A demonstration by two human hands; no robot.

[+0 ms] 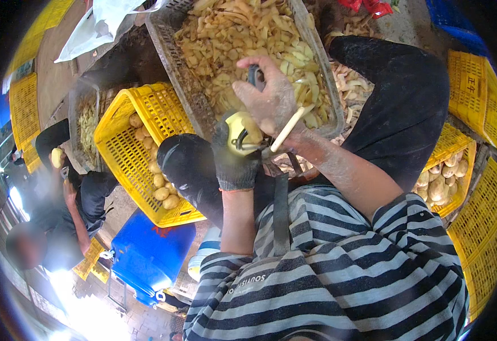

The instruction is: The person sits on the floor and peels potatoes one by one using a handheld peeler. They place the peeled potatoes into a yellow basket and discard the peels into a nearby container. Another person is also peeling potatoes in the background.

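My left hand point(236, 164), in a dark knit glove, grips a partly peeled potato point(235, 128) whose bared side is pale yellow. Bare and dusty, my right hand point(270, 98) is closed around a peeler with a dark handle point(255, 76). The peeler's head point(241, 140) lies against the potato. A pale, narrow strip point(292, 128) crosses my right wrist; I cannot tell what it is. Both hands are over the near end of a grey plastic crate point(184, 83), which holds a heap of potato peelings point(235, 38).
On the left, a tilted yellow crate point(125, 140) holds potatoes point(160, 181); another yellow crate point(465, 187) at right holds potatoes point(440, 183). Below the left crate stands a blue plastic drum point(152, 251). Further left, a co-worker point(61, 226) holds a potato point(56, 157) and a peeler point(65, 172).
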